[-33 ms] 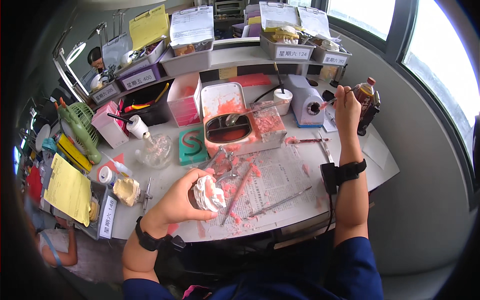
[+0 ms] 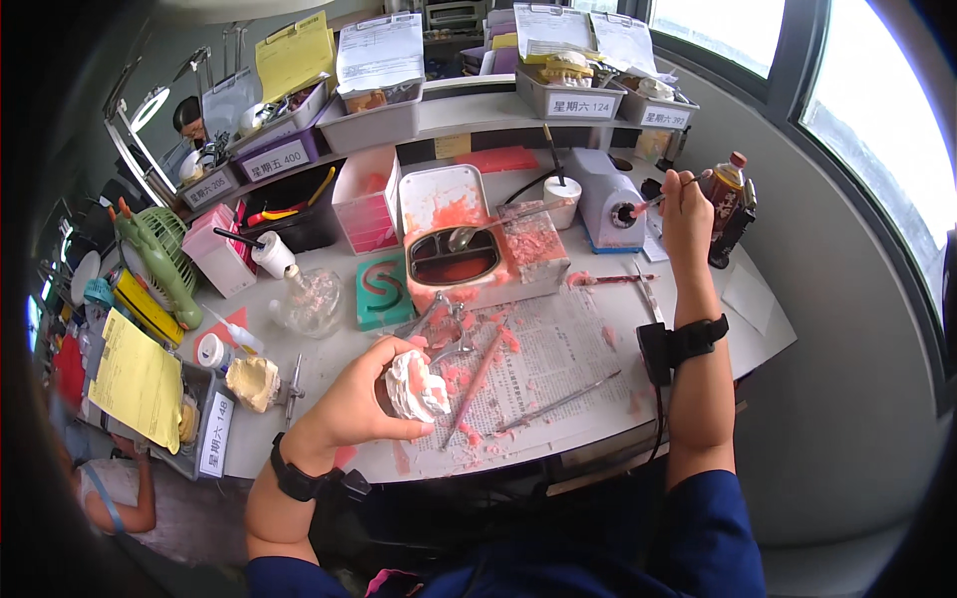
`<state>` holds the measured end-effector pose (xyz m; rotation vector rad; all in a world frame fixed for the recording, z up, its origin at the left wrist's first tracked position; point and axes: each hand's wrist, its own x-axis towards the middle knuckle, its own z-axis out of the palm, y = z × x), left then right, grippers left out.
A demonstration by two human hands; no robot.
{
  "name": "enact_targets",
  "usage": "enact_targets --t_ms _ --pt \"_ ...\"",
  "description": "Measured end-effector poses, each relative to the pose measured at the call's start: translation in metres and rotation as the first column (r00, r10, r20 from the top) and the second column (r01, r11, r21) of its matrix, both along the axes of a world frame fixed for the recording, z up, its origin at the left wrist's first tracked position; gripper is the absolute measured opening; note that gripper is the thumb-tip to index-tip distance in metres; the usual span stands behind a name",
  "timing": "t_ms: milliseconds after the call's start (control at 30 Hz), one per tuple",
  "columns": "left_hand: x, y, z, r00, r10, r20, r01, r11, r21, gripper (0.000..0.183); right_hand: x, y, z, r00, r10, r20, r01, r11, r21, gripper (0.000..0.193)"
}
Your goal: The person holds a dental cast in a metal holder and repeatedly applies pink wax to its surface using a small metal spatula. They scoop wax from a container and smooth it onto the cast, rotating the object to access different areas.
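Observation:
My left hand [image 2: 351, 397] is closed around a white plaster dental model [image 2: 415, 387] with pink wax on it, above the near edge of the desk. Raised at the right, my right hand [image 2: 688, 214] pinches a thin wax carving tool [image 2: 653, 202]. The tool's pinkish tip is at the round dark opening of a grey-white box-shaped device [image 2: 606, 194]; whether it touches inside I cannot tell. Newspaper [image 2: 558, 349] strewn with pink wax scraps lies between my hands. On it are a pink-handled knife [image 2: 478, 384] and a slim metal tool [image 2: 558, 401].
Behind the newspaper stands a wax-smeared box [image 2: 543, 239] with a dark-windowed pan and a spoon across it. A glass burner [image 2: 311, 299], a cream dental model [image 2: 253, 383] and a green fan [image 2: 159, 259] are at left. A bottle [image 2: 728, 184] stands by my right hand. Labelled trays line the shelf.
My right hand has shifted slightly left, bringing the tool's tip to the device's opening. My left hand and the plaster model have stayed in place.

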<state>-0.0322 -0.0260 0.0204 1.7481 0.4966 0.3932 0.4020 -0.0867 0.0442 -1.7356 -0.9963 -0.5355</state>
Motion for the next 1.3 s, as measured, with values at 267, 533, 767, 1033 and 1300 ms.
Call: enact_targets --t_ms 267,533,767,1033,1300 --pt "0.0 -0.001 0.002 1.0 0.007 -0.011 -0.007 0.997 -0.071 0.077 0.012 0.005 -0.01 0.998 -0.004 -0.066 -0.002 0.996 -0.093 0.039" --pt "0.001 -0.005 0.005 1.0 0.028 -0.003 -0.028 0.993 -0.116 0.076 0.011 0.009 -0.014 0.991 0.045 -0.122 -0.056 0.995 -0.084 0.039" --pt "-0.006 -0.003 0.001 1.0 0.021 -0.008 -0.02 1.0 0.013 0.075 -0.029 0.001 0.01 0.998 0.036 -0.05 -0.04 0.996 -0.08 0.031" --pt "-0.004 -0.001 0.003 0.998 0.011 -0.054 -0.009 0.999 0.049 0.071 -0.123 0.017 -0.011 0.446 0.781 -0.437 -0.778 0.58 0.243 0.029" --pt "-0.005 -0.002 0.004 0.999 0.02 -0.04 -0.018 0.998 0.068 0.078 -0.134 0.026 -0.026 0.376 0.785 -0.492 -0.785 0.553 0.281 0.026"
